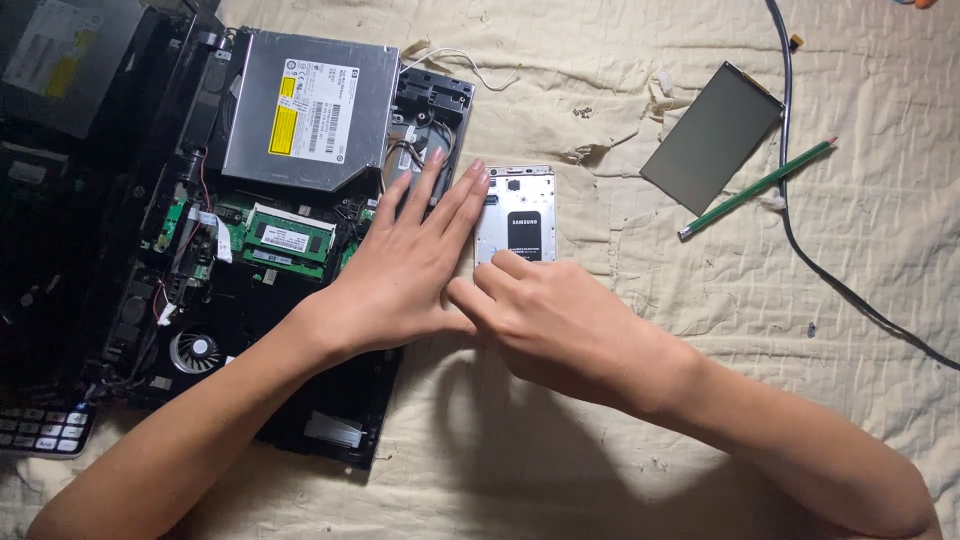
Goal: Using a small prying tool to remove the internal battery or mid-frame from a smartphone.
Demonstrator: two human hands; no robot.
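Observation:
A small silver phone with its back cover off [517, 213] lies on a cream cloth, its dark battery showing. My left hand [400, 270] lies flat with fingers spread, fingertips touching the phone's left edge and resting partly on an opened laptop [250, 220]. My right hand [555, 320] rests at the phone's lower edge, its index finger bent onto the bottom of the phone. Neither hand grips anything.
The laptop's underside shows a silver optical drive [310, 108], green memory modules [288, 238] and a fan [194, 350]. A grey flat panel [712, 137] and a green pencil [757, 188] lie at the right, by a black cable [800, 230]. A keyboard corner [40, 432] is at the lower left.

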